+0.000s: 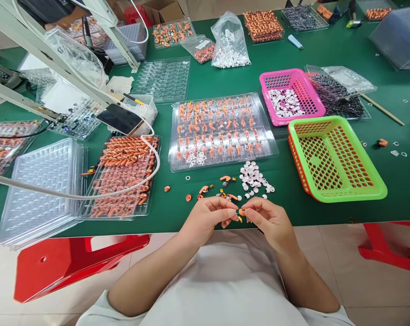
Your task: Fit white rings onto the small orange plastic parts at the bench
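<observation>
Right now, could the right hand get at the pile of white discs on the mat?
Probably yes. The right hand pinches a small orange part together with the left hand, and the white discs lie just beyond it on the green mat, with nothing between.

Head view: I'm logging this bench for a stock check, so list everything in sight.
green basket: one, green, right of centre.
pink basket: one, pink, behind it, holding white discs.
clear tray: one, centre, with orange parts.
stacked trays: several, clear, left edge.
orange-part tray: one, beside the stack.
white discs: a loose pile, near the table edge.
bags: two, clear, far centre.
phone: one, dark, left.
stools: two, red, below the table.
left hand, right hand: both pinch a small orange piece.
</observation>
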Demonstrator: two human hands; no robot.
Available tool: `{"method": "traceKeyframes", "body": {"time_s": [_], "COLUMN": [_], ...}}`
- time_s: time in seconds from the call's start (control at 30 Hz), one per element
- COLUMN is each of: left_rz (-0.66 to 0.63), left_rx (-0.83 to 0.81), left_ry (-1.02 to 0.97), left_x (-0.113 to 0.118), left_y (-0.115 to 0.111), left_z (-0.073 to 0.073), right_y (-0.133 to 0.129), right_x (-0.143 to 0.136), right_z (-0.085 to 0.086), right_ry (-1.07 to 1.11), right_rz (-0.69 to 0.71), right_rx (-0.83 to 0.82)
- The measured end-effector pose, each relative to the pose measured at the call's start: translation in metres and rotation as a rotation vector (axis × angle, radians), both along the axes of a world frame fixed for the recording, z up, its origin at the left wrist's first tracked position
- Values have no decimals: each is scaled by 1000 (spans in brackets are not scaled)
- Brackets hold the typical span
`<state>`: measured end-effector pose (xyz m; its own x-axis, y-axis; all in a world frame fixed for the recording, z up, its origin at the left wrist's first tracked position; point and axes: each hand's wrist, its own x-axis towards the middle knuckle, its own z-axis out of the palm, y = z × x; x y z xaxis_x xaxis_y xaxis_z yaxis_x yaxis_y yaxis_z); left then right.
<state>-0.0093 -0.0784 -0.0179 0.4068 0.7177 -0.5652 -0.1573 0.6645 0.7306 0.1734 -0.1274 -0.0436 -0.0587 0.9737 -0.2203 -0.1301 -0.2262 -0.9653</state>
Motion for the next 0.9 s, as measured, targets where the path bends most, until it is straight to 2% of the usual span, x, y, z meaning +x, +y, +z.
{"method": "traceKeyframes", "body": {"time_s": [0.2, 0.3, 0.47, 0.7, 0.77, 0.9], "left_rz": [-28, -37, -51, -59, -49, -49], "left_rx": [67, 83, 96, 199, 202, 239], "left_ry": [11, 0, -7, 39, 38, 93], "left_x": [-3, -4, -6, -4, -3, -5], "left_y": [0, -1, -4, -3, -4, -6], "left_z": [-3, -7, -10, 6, 8, 9], "right_y": [-5, -8, -9, -6, -6, -4], "right_x": [7, 7, 3, -4, -5, 0], "right_z": [2, 2, -1, -12, -14, -9], "right_ry": [-220, -258, -102, 257, 276, 166], "right_rz": [110, 113, 92, 72, 57, 77], "right_rx": [116, 126, 47, -61, -58, 26]}}
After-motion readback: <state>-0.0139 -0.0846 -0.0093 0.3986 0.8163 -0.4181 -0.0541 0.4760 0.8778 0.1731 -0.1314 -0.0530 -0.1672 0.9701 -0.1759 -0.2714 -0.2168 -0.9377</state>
